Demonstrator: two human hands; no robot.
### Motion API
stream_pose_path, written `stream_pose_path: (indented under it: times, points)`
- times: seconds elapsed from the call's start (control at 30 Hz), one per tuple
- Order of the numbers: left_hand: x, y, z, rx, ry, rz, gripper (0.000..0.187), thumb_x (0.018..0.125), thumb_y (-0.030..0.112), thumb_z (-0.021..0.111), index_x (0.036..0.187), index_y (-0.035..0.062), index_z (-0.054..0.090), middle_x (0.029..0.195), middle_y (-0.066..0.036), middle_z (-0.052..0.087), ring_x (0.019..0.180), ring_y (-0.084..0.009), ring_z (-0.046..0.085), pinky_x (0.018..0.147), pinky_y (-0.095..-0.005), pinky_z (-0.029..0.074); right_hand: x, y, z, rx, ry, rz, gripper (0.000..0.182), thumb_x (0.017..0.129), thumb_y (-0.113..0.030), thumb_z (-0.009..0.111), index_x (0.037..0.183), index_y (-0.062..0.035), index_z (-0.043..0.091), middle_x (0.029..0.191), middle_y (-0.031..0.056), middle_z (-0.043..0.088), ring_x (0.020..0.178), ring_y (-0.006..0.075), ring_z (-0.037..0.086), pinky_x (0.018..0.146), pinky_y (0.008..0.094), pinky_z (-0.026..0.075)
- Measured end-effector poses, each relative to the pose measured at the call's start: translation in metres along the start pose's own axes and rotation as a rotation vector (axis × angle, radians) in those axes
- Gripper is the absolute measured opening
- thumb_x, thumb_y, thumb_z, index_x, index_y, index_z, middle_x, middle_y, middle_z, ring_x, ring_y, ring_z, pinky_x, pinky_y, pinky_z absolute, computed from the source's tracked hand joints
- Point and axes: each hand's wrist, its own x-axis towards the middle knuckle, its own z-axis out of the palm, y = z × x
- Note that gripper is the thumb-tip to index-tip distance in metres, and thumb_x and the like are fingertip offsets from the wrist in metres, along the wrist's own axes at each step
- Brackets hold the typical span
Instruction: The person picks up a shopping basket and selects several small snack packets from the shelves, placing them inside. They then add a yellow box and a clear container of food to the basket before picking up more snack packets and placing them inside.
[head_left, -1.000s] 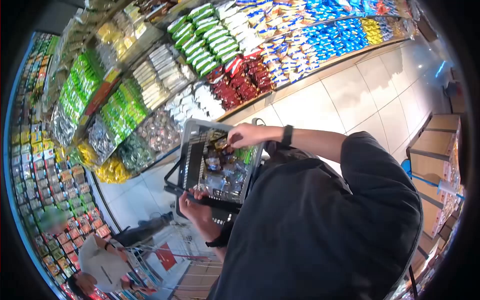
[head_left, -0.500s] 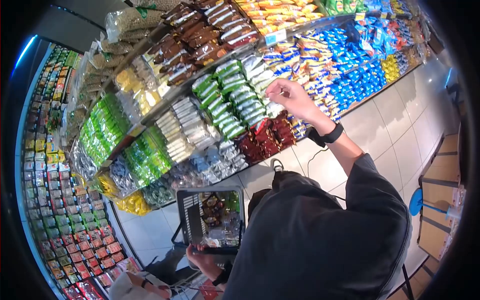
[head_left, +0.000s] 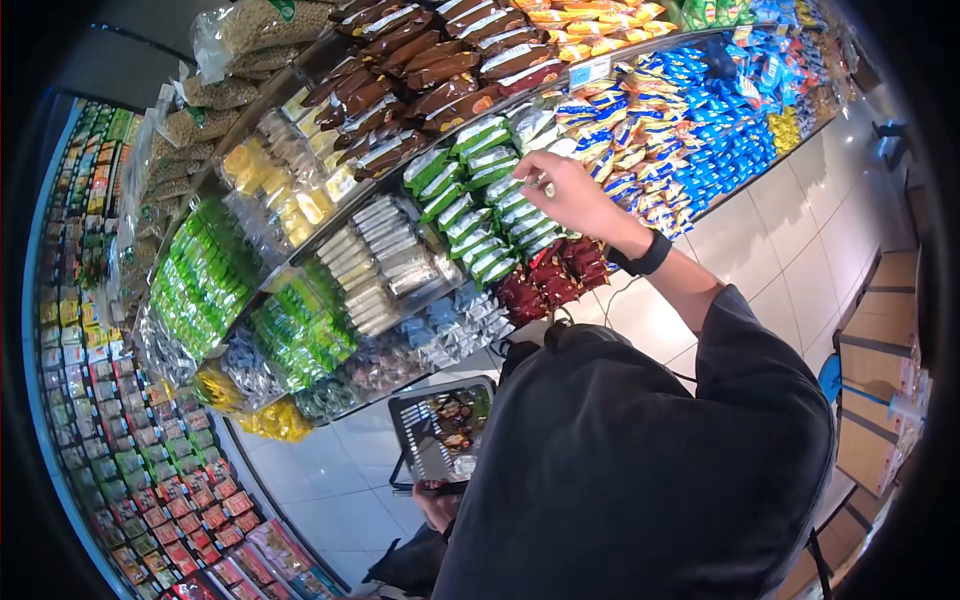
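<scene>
My right hand (head_left: 572,198), with a black wristband, hovers over rows of green and white packets (head_left: 475,220). Its fingers are loosely curled, thumb and forefinger slightly apart, and nothing shows between them. Below, my left hand (head_left: 437,505) is wrapped round the near rim or handle of a dark shopping basket (head_left: 398,425); the exact grip is partly hidden. Small wrapped items (head_left: 458,420) lie inside the basket. Dark red packets (head_left: 550,282) sit beside the green ones, below my right hand.
Brown packets (head_left: 430,75) fill the upper shelf, with blue packets (head_left: 725,140) at the right. Pale packets (head_left: 375,265) and green bags (head_left: 200,265) lie leftward. A wall of packaged goods (head_left: 150,460) stands far left. Tiled floor (head_left: 760,240) borders the shelf.
My right hand has shifted slightly left over the green packets. The basket appears farther right and is partly covered by my clothing. The other person's arm at the lower left is gone.
</scene>
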Motion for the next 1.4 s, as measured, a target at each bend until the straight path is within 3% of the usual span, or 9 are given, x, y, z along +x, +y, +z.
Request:
stream_pose_path:
  times: [0.1, 0.17, 0.2, 0.5, 0.83, 1.07, 1.2, 1.33, 1.4]
  points:
    - [0.052, 0.007, -0.031, 0.148, -0.128, 0.052, 0.019, 0.079, 0.018, 0.052, 0.066, 0.0112, 0.039, 0.059, -0.002, 0.040, 0.054, -0.0180, 0.040, 0.058, -0.0356, 0.042, 0.013, 0.001, 0.039, 0.154, 0.028, 0.047, 0.029, 0.085, -0.007, 0.066, 0.111, 0.0014, 0.055, 0.099, 0.0118, 0.066, 0.090, 0.0209, 0.066, 0.079, 0.0332, 0.053]
    - [0.121, 0.013, -0.073, -0.095, -0.008, -0.268, 0.021, 0.079, 0.018, 0.053, 0.066, 0.0113, 0.038, 0.059, -0.003, 0.039, 0.055, -0.0194, 0.040, 0.060, -0.0385, 0.043, 0.027, -0.003, 0.061, 0.756, 0.037, 0.461, 0.034, 0.088, -0.007, 0.065, 0.116, 0.0053, 0.051, 0.101, 0.0135, 0.065, 0.092, 0.0217, 0.066, 0.083, 0.0317, 0.053]
    - [0.140, 0.004, -0.089, -0.002, -0.007, -0.097, 0.023, 0.080, 0.019, 0.054, 0.065, 0.0110, 0.038, 0.059, -0.002, 0.038, 0.056, -0.0189, 0.040, 0.061, -0.0367, 0.043, 0.035, -0.004, 0.071, 0.862, 0.070, 0.508, 0.035, 0.090, -0.008, 0.064, 0.116, 0.0095, 0.049, 0.101, 0.0181, 0.064, 0.085, 0.0254, 0.069, 0.078, 0.0320, 0.056]
    - [0.140, -0.033, -0.067, 0.099, 0.011, 0.018, 0.023, 0.082, 0.018, 0.053, 0.065, 0.0115, 0.038, 0.058, -0.002, 0.037, 0.055, -0.0183, 0.039, 0.060, -0.0356, 0.042, 0.089, -0.013, 0.128, 0.996, 0.307, 0.705, 0.028, 0.091, -0.009, 0.063, 0.101, 0.0142, 0.051, 0.088, 0.0240, 0.064, 0.060, 0.0291, 0.067, 0.055, 0.0358, 0.058]
    - [0.142, -0.045, -0.070, 0.114, 0.011, 0.036, 0.024, 0.084, 0.017, 0.053, 0.066, 0.0121, 0.038, 0.058, -0.001, 0.036, 0.054, -0.0176, 0.038, 0.059, -0.0345, 0.042, 0.075, -0.017, 0.149, 0.862, 0.399, 0.616, 0.015, 0.090, -0.013, 0.069, 0.084, -0.0022, 0.062, 0.072, 0.0071, 0.065, 0.050, 0.0095, 0.053, 0.044, 0.0238, 0.038]
    - [0.133, -0.057, -0.081, 0.064, -0.005, 0.061, 0.024, 0.086, 0.016, 0.052, 0.066, 0.0125, 0.038, 0.057, -0.001, 0.035, 0.053, -0.0172, 0.038, 0.058, -0.0337, 0.041, 0.011, -0.044, 0.107, 0.911, 0.071, 0.542, 0.013, 0.089, -0.012, 0.070, 0.082, -0.0022, 0.066, 0.087, 0.0020, 0.063, 0.082, 0.0123, 0.062, 0.064, 0.0284, 0.057]
    - [0.142, -0.053, -0.108, -0.021, -0.098, 0.147, 0.025, 0.087, 0.016, 0.052, 0.067, 0.0127, 0.038, 0.057, -0.001, 0.035, 0.053, -0.0169, 0.037, 0.058, -0.0332, 0.041, -0.016, -0.047, 0.084, 0.907, -0.200, 0.741, 0.010, 0.088, -0.011, 0.071, 0.088, -0.0038, 0.064, 0.087, 0.0025, 0.063, 0.083, 0.0112, 0.062, 0.070, 0.0270, 0.055]
    - [0.050, -0.039, -0.044, -0.381, -0.002, 0.104, 0.030, 0.088, 0.015, 0.049, 0.065, 0.0154, 0.030, 0.055, 0.002, 0.026, 0.047, -0.0123, 0.025, 0.046, -0.0258, 0.027, -0.035, -0.038, 0.097, 0.811, -0.556, 0.768, 0.011, 0.090, -0.012, 0.069, 0.090, -0.0042, 0.061, 0.089, 0.0011, 0.062, 0.078, 0.0095, 0.063, 0.071, 0.0250, 0.055]
    - [0.024, -0.037, -0.044, -0.294, -0.057, 0.203, 0.023, 0.087, 0.016, 0.052, 0.070, 0.0131, 0.037, 0.061, 0.000, 0.032, 0.051, -0.0143, 0.030, 0.051, -0.0279, 0.034, -0.038, -0.053, 0.109, 0.786, -0.732, 0.777, 0.010, 0.092, -0.012, 0.067, 0.090, -0.0050, 0.060, 0.087, 0.0003, 0.061, 0.077, 0.0095, 0.063, 0.072, 0.0262, 0.057]
